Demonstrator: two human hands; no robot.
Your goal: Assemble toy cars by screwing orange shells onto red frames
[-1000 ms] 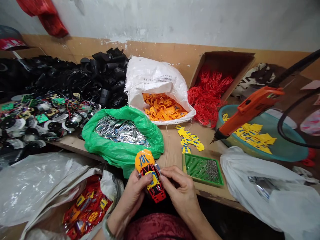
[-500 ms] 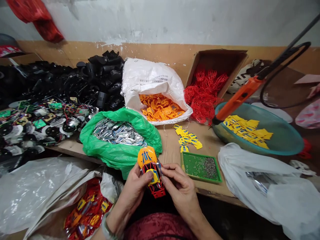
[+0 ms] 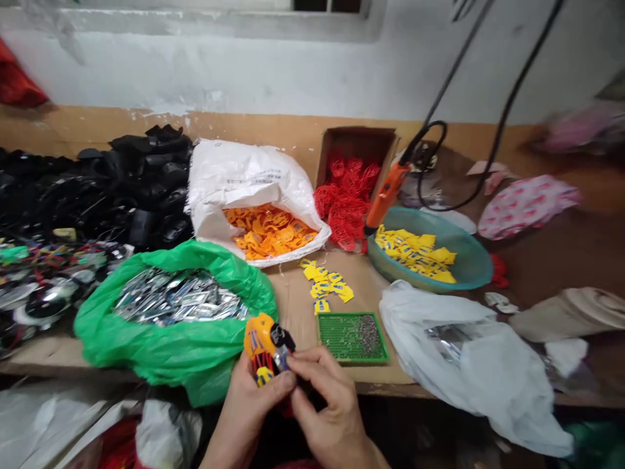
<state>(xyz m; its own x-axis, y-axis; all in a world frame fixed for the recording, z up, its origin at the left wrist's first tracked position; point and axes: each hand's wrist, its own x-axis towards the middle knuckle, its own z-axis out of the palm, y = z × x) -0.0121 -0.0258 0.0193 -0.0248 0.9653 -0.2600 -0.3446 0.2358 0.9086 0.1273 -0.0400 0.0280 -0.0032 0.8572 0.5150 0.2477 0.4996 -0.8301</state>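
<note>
My left hand [image 3: 251, 407] is wrapped round a toy car body [image 3: 261, 339] with an orange front, red bars and a yellow piece. The car is tilted, so a dark part of its side shows. My right hand [image 3: 328, 397] pinches a small silvery piece [image 3: 282, 358] against the car's side. Left of the hands lies a green bag [image 3: 176, 352] of shiny silver pieces. To their right sits a green tray [image 3: 352, 337] with many small screws, and several yellow pieces [image 3: 332, 284] lie behind it.
A white sack [image 3: 244, 163] holds orange parts. Red parts [image 3: 344, 202] spill from a box. An orange screwdriver [image 3: 388, 192] hangs by a teal basin [image 3: 476, 264] of yellow pieces. Black parts [image 3: 141, 189] pile at left; a white plastic bag [image 3: 493, 378] lies at right.
The camera view has turned right, shifting the scene leftward and lower. The car has been tilted in my hands, exposing its side, where my right fingers remain with the silvery piece.
</note>
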